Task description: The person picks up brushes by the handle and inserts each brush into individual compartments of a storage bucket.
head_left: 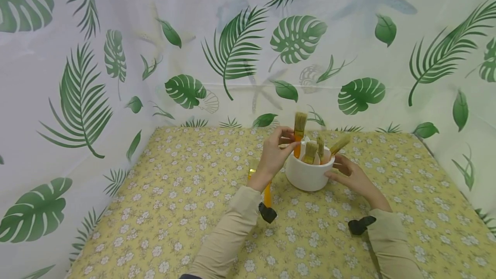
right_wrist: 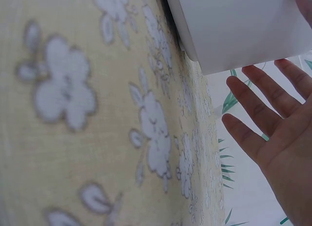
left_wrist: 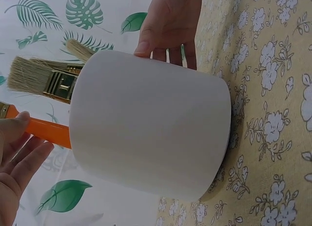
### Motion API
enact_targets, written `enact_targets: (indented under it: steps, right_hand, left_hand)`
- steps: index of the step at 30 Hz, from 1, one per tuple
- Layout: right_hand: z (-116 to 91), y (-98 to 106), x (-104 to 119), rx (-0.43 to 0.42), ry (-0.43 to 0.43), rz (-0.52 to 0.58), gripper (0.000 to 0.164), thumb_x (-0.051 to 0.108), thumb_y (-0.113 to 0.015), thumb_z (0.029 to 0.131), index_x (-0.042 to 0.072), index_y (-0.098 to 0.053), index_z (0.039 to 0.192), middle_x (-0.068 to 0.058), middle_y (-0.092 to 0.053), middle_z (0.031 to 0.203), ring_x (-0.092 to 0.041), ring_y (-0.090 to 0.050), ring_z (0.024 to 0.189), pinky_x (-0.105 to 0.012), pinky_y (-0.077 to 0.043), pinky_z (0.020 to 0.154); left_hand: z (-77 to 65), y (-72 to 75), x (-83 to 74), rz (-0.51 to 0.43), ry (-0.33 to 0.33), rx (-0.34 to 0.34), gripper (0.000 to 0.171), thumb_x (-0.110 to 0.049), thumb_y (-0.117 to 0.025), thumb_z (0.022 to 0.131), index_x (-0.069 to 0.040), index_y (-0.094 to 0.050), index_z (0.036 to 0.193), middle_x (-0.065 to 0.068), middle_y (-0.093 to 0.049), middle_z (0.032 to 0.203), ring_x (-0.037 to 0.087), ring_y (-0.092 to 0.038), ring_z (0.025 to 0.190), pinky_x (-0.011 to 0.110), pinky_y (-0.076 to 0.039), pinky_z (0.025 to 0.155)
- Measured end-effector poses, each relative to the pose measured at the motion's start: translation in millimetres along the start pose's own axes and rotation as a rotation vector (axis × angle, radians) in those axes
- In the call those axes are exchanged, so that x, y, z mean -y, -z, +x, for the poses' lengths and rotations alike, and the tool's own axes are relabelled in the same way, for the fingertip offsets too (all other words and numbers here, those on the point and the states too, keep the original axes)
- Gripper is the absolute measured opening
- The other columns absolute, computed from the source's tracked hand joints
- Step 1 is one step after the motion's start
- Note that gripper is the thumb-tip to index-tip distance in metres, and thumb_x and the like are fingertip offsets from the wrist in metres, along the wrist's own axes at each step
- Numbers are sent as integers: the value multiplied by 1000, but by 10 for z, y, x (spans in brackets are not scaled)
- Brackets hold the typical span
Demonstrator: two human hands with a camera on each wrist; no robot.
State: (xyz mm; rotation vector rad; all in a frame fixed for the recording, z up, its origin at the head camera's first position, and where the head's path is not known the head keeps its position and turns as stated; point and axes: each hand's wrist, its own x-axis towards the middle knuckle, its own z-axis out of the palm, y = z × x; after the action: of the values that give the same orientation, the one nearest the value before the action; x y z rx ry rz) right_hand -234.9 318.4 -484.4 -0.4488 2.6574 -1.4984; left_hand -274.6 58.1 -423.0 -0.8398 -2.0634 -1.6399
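Observation:
My left hand pinches the orange handle of a paintbrush at the left rim of a white round pot. Its bristles point up, and the handle's lower end is hidden behind the pot wall in the left wrist view. Several other paintbrushes stand bristles-up in the pot, one leaning right. At the pot's right side is my right hand; its fingers reach out fairly straight along the wall, with the thumb near the front. Beneath my left wrist lies another orange-handled paintbrush, partly covered by the arm.
A yellow flowered cloth covers the table under the pot. Behind and at both sides hangs a white sheet with green leaf prints, close behind the pot. Black straps with small camera mounts sit on both wrists.

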Motion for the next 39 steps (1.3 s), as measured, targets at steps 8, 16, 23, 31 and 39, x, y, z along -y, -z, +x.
enact_targets:
  steps: [8, 16, 23, 31, 39]
  right_hand:
    - [-2, -2, -7, -3, -5, -6, 76, 24, -61, 91, 2, -15, 147, -26, -29, 145, -49, -32, 128, -62, -39, 94]
    - [-11, -8, -3, -3, 2, -7, 75, 23, -61, 91, 2, -16, 147, -27, -29, 144, -49, -33, 128, -62, -39, 94]
    - [-14, -4, 20, -1, -12, -3, 76, 25, -61, 91, 3, -15, 148, -26, -29, 145, -48, -32, 129, -62, -38, 95]
    - [-8, 4, 9, -1, -10, -6, 76, 25, -61, 91, 5, -16, 148, -25, -29, 145, -48, -33, 129, -63, -37, 96]
    - [-18, 4, 4, -2, -6, -3, 77, 25, -61, 91, 2, -14, 148, -27, -28, 145, -48, -32, 129, -63, -38, 95]
  left_hand:
    - [-27, -12, 8, -19, 33, 9, 27, -12, -66, 84, -11, -55, 109, 7, -63, 97, 13, -66, 85, 17, -54, 69]
    - [-47, -28, 20, -1, 40, 8, 28, -14, -67, 84, -11, -55, 109, 7, -63, 98, 12, -65, 86, 16, -54, 70]
    - [-53, -34, 32, -1, 42, 15, 27, -16, -67, 84, -11, -55, 109, 7, -63, 98, 12, -65, 86, 16, -54, 71]
    - [-53, -48, 44, -1, 42, 24, 27, -14, -67, 84, -10, -55, 108, 7, -63, 98, 12, -65, 85, 16, -54, 70]
    - [-72, -44, 58, -13, 39, 31, 26, -12, -65, 85, -9, -55, 109, 8, -64, 99, 13, -66, 89, 16, -53, 73]
